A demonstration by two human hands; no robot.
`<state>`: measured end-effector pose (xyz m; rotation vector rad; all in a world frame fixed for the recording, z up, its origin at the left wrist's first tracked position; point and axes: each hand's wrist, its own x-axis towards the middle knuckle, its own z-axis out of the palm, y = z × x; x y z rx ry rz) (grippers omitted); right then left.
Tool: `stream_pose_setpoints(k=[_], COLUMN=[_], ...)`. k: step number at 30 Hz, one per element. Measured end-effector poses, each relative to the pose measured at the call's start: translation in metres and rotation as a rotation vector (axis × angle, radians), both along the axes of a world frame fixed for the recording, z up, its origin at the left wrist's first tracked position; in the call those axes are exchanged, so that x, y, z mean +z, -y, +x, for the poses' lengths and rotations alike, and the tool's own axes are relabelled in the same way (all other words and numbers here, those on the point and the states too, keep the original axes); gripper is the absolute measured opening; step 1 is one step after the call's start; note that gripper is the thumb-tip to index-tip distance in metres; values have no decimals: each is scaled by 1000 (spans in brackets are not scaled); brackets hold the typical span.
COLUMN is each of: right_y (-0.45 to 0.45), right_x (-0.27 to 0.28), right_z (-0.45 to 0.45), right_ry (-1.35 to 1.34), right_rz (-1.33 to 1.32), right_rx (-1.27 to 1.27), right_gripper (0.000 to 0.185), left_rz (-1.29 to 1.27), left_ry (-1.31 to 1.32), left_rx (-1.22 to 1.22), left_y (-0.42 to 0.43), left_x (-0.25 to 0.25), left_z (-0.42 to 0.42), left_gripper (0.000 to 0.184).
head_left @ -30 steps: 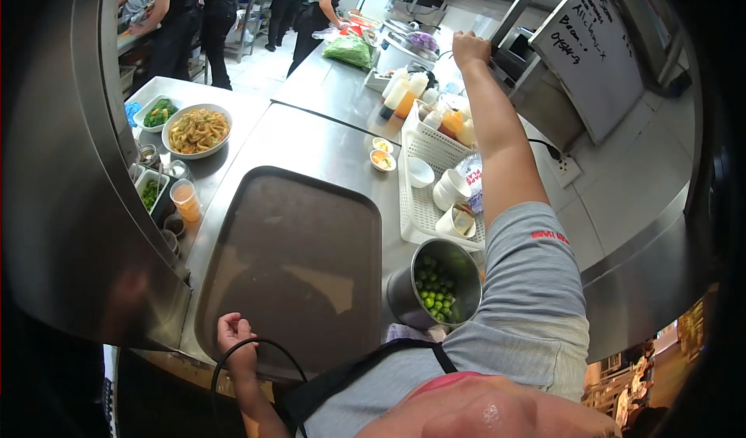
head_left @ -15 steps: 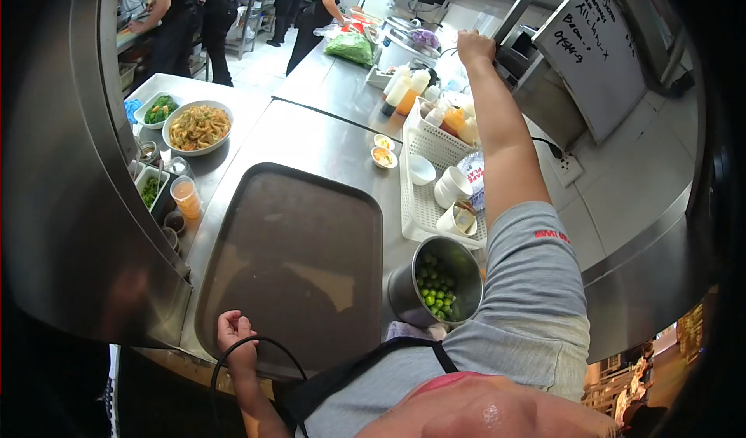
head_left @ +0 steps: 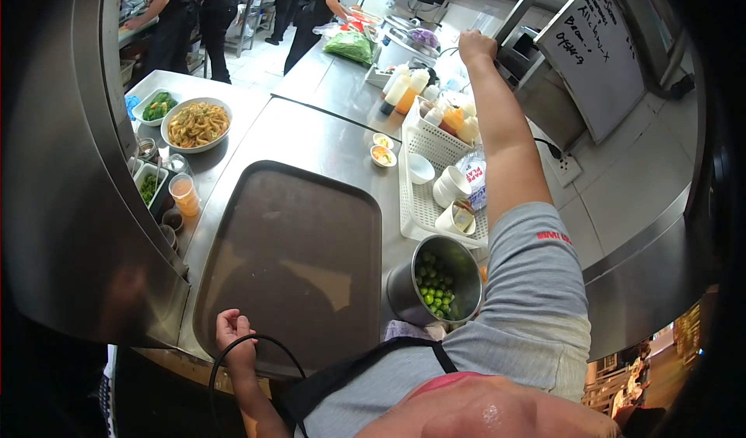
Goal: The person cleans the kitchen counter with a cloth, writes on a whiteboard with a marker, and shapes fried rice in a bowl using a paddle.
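Observation:
My right hand is far forward at the top, at the end of my outstretched arm, beside a dark device under the shelf. Its fingers are curled closed, and what they grip is too small to make out. Near the front left, my left hand rests over the lower left edge of a brown tray, fingers loosely curled, with nothing visible in it. A black cable loops by its wrist. A metal pot of green citrus fruits stands to the tray's right, close to my body.
A white basket holds cups and bottles on the right. Two small sauce cups sit left of it. At the left are a noodle bowl, a bowl of greens and an orange drink cup. Several people stand behind.
The view has shifted very slightly. Both hands keep nearly the same place and shape. At the back, the person by the counter has shifted a little.

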<state>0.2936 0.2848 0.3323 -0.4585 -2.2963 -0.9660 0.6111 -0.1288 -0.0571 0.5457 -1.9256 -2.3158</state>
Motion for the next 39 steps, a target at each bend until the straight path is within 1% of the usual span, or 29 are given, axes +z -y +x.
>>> stream_pose_setpoints(k=[2, 5, 8, 12, 13, 14, 15, 16, 18, 20, 24, 25, 28, 31, 34, 36, 38, 39], right_y=[1, 21, 39, 9, 4, -6, -7, -6, 9, 5, 4, 8, 12, 17, 30, 42, 63, 82], right_x=[1, 14, 26, 31, 30, 31, 34, 34, 42, 40, 39, 38, 40, 34, 17, 1, -23, -37], right_z=[-2, -7, 0, -11, -8, -7, 0, 3, 13, 11, 5, 7, 13, 17, 24, 23, 30, 44], right_ry=[-94, -168, -207, -115, -97, -52, 9, -24, 105, 120, 214, 252, 320, 230, 164, 123, 105, 157], right_rz=[80, 302, 526, 560, 527, 433, 364, 333, 148, 116, 59, 79, 103, 85, 109, 105, 140, 140], right_rx=[136, 307, 319, 298, 188, 158, 63, -37, -211, -292, -433, -510, -587, -565, -439, -271, -2, 87], right_gripper=[21, 14, 12, 12, 15, 19, 21, 23, 24, 22, 29, 31, 32, 33, 32, 31, 29, 27], left_rz=[-1, -27, -27, -1, 3, 6, 5, 5, 3, 2, -4, -3, 5, 17, 11, -17, -63, -12], left_ry=[-1, 3, -31, -27, -28, -30, -28, -26, -19, -16, -7, -10, -14, -16, -12, -5, 7, -41], left_rx=[0, -4, -7, -7, -5, -2, 1, 2, 2, 7, 12, 9, 8, 8, -3, -19, -32, -32], left_y=[-1, -1, -1, -1, -1, -1, 0, -1, -1, -1, -2, -1, -1, -1, -1, -1, 0, 0], left_x=[0, -1, 1, 0, 2, 2, 2, 2, 2, 1, 3, 2, -1, -2, 0, 4, 9, 3], left_z=[-1, -2, -1, 0, 1, 1, 0, 0, 0, 0, 0, 0, -1, -2, -1, -2, -2, -2], left_gripper=[11, 9, 9, 9, 9, 9, 9, 9, 8, 8, 8, 8, 8, 9, 9, 8, 8, 8])
